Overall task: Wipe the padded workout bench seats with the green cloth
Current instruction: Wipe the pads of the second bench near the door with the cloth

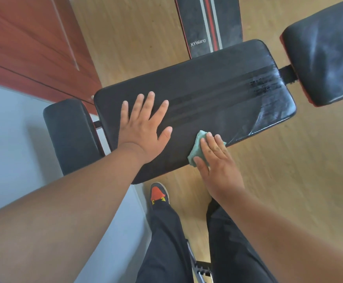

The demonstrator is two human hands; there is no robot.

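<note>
A long black padded bench pad (217,94) runs across the middle of the view, with a wet shine at its right end. My left hand (144,129) lies flat on the pad's left part, fingers spread, holding nothing. My right hand (215,160) presses a folded green cloth (197,148) onto the pad's near edge, fingers flat over the cloth. Another black pad (325,52) sits at the upper right, streaked with moisture. A smaller black pad (70,135) is at the left end.
A black board with red and grey stripes (207,23) lies on the wooden floor (138,37) behind the bench. A reddish-brown door (23,41) stands at upper left. My legs and one shoe (158,194) are below the bench, with metal frame parts (199,268) between them.
</note>
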